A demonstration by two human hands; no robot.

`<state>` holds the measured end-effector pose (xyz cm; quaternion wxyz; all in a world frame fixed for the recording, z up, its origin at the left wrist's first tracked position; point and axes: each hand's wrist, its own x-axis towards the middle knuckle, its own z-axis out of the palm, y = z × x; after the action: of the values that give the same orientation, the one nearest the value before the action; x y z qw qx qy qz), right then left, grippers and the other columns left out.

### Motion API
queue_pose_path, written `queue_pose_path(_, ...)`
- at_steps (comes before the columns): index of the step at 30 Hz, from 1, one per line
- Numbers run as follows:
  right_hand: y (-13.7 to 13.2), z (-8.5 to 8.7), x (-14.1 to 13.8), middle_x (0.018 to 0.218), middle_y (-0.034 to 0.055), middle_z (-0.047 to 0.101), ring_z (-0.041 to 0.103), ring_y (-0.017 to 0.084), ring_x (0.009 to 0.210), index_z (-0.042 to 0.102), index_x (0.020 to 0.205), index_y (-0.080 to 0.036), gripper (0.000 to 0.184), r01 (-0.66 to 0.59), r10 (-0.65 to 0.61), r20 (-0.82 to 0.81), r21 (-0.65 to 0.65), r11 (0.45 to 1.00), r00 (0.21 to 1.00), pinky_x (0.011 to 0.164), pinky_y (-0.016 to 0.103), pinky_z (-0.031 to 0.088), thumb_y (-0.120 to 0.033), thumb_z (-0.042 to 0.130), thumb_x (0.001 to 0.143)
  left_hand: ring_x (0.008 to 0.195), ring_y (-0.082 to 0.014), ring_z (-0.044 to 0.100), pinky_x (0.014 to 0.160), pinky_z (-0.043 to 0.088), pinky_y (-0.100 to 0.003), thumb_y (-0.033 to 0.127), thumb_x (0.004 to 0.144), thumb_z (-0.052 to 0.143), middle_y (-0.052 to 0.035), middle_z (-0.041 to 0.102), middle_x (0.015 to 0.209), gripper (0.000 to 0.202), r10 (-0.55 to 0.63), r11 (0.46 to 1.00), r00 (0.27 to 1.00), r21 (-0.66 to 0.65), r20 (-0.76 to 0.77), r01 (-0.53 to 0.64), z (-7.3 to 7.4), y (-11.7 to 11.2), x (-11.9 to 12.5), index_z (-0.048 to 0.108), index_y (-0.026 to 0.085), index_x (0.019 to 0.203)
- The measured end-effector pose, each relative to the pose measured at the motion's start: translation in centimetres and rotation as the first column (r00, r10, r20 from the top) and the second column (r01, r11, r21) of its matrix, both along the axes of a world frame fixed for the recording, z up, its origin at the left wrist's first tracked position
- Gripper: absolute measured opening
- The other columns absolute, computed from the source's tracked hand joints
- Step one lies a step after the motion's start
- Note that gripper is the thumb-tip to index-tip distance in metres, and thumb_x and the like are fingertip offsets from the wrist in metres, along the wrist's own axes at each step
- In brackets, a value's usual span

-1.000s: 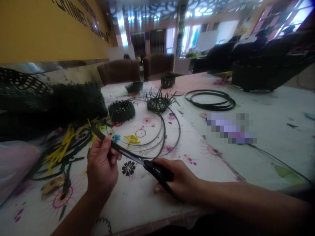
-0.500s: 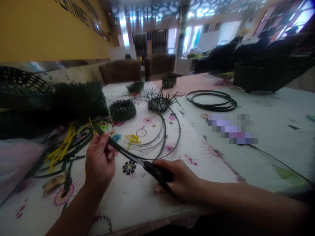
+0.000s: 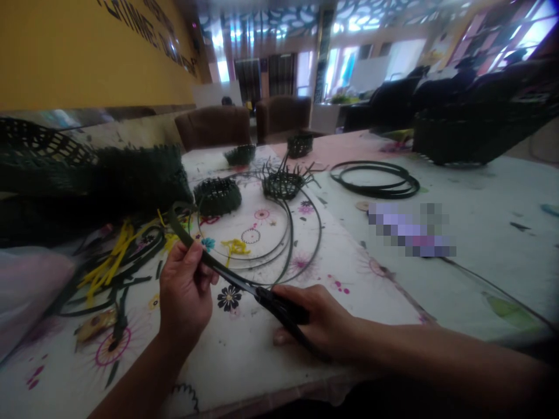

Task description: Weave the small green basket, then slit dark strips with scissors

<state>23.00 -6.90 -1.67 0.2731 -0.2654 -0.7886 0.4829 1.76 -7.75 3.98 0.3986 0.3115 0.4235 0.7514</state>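
Note:
My left hand [image 3: 187,285] pinches a dark green flat strip [image 3: 181,230] between thumb and fingers; the strip's far part curls up beyond them. In my right hand [image 3: 318,320] is a pair of scissors [image 3: 266,295] with black handles, its blades pointing left along the strip toward my left fingers. Whether the blades are apart is hard to make out. From near the blades, thin green strips loop across the table [image 3: 257,343]. Beyond them stand a small round woven basket [image 3: 217,196] and another small basket [image 3: 283,185] with loose strip ends sticking up.
Yellow strips [image 3: 109,265] and dark green cuttings lie at left beside a plastic bag [image 3: 32,291]. Large dark woven baskets [image 3: 144,174] stand behind them. A coil of strip [image 3: 375,179] and a blurred-out purple item [image 3: 408,230] lie at right, with a big basket [image 3: 463,134] behind.
My left hand has moved slightly right along the strip, closer to the scissors. More of the strip shows beyond my fingers, its far end now curled. My right hand stays nearly in place.

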Motion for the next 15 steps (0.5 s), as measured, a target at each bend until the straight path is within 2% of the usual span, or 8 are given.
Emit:
queue_pose_path(6, -0.2, 0.0, 0.0, 0.066, -0.0047, 0.048, 0.041, 0.009, 0.058, 0.064, 0.097, -0.014, 0.04, 0.034, -0.034, 0.013, 0.016, 0.999, 0.999, 0.052, 0.019, 0.034, -0.044, 0.076, 0.074, 0.033, -0.0045, 0.027, 0.035, 0.03, -0.016, 0.017, 0.077, 0.066, 0.0068, 0.041, 0.045, 0.025, -0.028, 1.0, 0.999, 0.008, 0.03, 0.028, 0.3, 0.3, -0.7, 0.044, 0.019, 0.066)
queue_pose_path(12, -0.1, -0.2, -0.2, 0.073, -0.0007, 0.059, 0.049, 0.012, 0.061, 0.065, 0.11, -0.013, 0.053, 0.125, -0.124, -0.023, 0.035, 0.992, 0.992, 0.055, 0.02, 0.039, -0.045, 0.078, 0.07, 0.034, -0.0051, 0.031, 0.037, 0.032, -0.016, 0.017, 0.081, 0.063, 0.0058, 0.044, 0.046, 0.025, 0.015, 0.999, 1.0, 0.043, -0.005, -0.015, 0.2, -0.3, 0.1, 0.044, 0.018, 0.065)
queue_pose_path(15, 0.1, -0.4, -0.3, 0.073, -0.0005, 0.059, 0.049, 0.012, 0.062, 0.065, 0.108, -0.014, 0.052, 0.12, -0.119, -0.044, 0.036, 0.992, 0.992, 0.055, 0.021, 0.039, -0.047, 0.078, 0.069, 0.034, -0.0052, 0.031, 0.038, 0.034, -0.016, 0.017, 0.082, 0.062, 0.006, 0.044, 0.046, 0.024, 0.022, 0.999, 1.0, 0.041, -0.008, -0.021, 0.2, -0.6, 0.4, 0.044, 0.018, 0.066)
